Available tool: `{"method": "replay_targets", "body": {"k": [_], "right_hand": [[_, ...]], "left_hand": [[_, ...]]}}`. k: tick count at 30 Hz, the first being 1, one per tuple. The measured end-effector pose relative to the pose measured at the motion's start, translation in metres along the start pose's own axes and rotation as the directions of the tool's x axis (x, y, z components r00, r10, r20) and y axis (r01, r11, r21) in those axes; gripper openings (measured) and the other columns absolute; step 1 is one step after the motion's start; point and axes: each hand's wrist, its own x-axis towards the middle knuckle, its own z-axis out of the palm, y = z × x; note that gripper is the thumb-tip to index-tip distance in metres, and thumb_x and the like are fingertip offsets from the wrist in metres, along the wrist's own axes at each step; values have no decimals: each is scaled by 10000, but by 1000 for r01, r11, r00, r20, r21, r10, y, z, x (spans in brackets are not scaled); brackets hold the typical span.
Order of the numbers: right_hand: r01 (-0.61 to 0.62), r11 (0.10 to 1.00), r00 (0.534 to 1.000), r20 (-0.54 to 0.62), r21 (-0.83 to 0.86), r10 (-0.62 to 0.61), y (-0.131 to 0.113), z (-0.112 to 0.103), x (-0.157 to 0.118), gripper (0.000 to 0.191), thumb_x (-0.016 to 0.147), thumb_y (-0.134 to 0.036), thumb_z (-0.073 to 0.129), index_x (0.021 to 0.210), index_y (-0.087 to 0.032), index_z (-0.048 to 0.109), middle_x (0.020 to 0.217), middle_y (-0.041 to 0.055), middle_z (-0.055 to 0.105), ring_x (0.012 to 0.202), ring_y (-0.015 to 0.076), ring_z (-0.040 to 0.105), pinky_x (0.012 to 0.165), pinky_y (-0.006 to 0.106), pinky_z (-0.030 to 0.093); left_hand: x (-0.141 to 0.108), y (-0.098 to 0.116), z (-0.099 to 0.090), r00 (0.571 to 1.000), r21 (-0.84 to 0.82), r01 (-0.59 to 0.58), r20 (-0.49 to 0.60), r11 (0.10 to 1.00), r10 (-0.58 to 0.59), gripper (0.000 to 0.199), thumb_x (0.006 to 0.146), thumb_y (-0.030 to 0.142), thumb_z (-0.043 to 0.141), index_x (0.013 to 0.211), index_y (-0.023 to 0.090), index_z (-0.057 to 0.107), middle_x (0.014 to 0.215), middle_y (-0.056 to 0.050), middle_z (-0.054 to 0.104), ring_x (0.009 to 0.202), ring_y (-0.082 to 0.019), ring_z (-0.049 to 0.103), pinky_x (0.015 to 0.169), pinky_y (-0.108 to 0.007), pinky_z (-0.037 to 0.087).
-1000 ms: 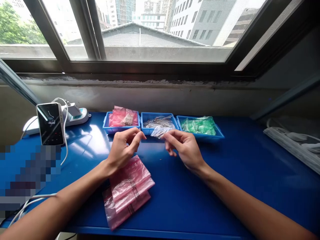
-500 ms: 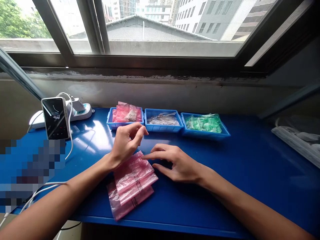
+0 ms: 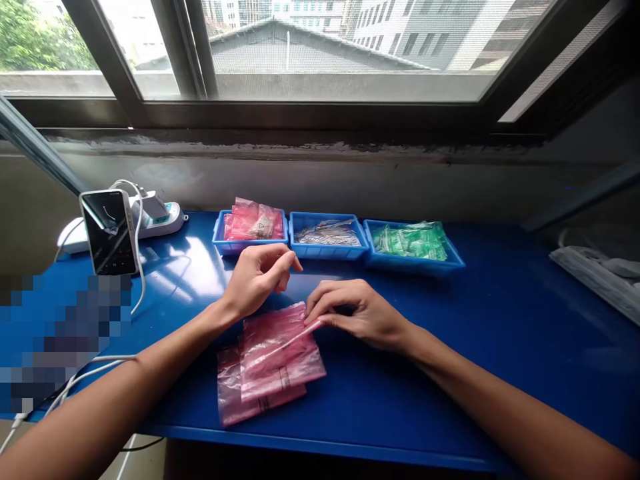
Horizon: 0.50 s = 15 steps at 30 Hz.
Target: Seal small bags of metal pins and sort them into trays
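Note:
Pink plastic bags (image 3: pixel 280 363) lie overlapping near the table's front edge, with dark print on them. My right hand (image 3: pixel 357 310) pinches the edge of the upper pink bag between thumb and fingers, and that edge is lifted and folded over. My left hand (image 3: pixel 263 277) hovers above the bags' far side, its fingers curled together; whether anything is between them is hidden. Behind my hands stand three blue bins: one with pink bags (image 3: pixel 253 223), one with thin metal pieces (image 3: pixel 330 233), one with green bags (image 3: pixel 415 241).
A phone (image 3: pixel 110 233) stands upright at the left, before a white power strip (image 3: pixel 165 220). White cables (image 3: pixel 115 360) run down the left side. Clear plastic packaging (image 3: pixel 600 277) lies at the far right, and a window is behind the blue table (image 3: pixel 450 400).
My right hand has closed on the upper bag's edge and raised it. The upper bag has shifted slightly right. My left hand has barely moved.

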Motion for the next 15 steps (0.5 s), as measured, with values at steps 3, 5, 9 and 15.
{"method": "replay_targets", "body": {"k": [3, 5, 9, 15], "right_hand": [[-108, 991, 984, -132, 75, 117, -3, -1, 1, 325, 937, -464, 727, 810, -173, 800, 802, 70, 786, 728, 196, 708, 697, 303, 557], [-166, 975, 948, -248, 151, 200, -3, -1, 1, 323, 907, -473, 749, 798, -170, 775, 731, 51, 763, 617, 164, 659, 600, 276, 530], [-202, 929, 866, -386, 311, 318, 1, -3, 3, 338, 842, -495, 804, 801, -164, 749, 649, 20, 711, 471, 104, 535, 446, 225, 439], [-182, 880, 761, -504, 438, 408, 8, -8, 6, 373, 797, -525, 838, 785, -174, 714, 570, -23, 612, 432, 91, 504, 388, 208, 414]], "left_hand": [[3, 0, -2, 998, 27, 23, 55, 999, -24, 347, 964, 419, 590, 787, 144, 707, 550, 9, 598, 506, -119, 527, 515, -219, 419], [5, -1, -3, 994, 24, 55, 94, 998, -57, 404, 956, 480, 596, 784, 140, 730, 601, -21, 642, 557, -141, 567, 539, -233, 440], [8, -5, -6, 978, -120, 194, 96, 974, -183, 597, 951, 650, 536, 740, 132, 744, 702, -85, 720, 621, -179, 629, 577, -262, 492], [11, -10, -8, 959, -281, 281, 95, 917, -265, 548, 846, 682, 684, 767, 141, 719, 686, -45, 688, 549, -151, 606, 538, -262, 515]]}}
